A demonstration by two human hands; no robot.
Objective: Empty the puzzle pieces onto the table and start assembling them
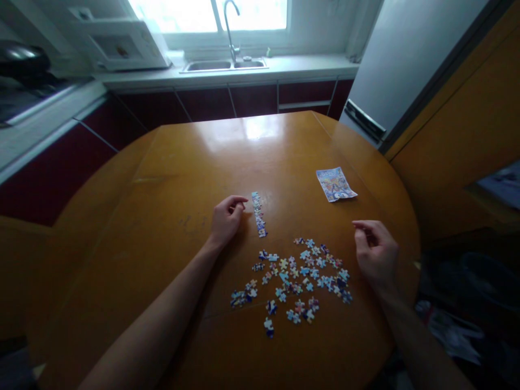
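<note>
A narrow strip of joined jigsaw puzzle pieces [258, 215] lies on the wooden table, running away from me. Just left of its upper part rests my left hand [226, 219], fingers loosely bent, with a small gap between thumb and forefinger and nothing visible there. Many loose jigsaw pieces [304, 271], mostly light blue, white and dark blue, are scattered nearer to me. To the right of them is my right hand [377, 252], its fingers curled and the thumb close to the forefinger. Whether a small piece is between those fingertips cannot be made out.
A creased printed picture sheet [335, 185] lies at the right on the table [182, 157]. Beyond the table's far edge are a counter with a sink [209, 65] and a white microwave [122, 46]. A fridge [406, 59] stands at the right.
</note>
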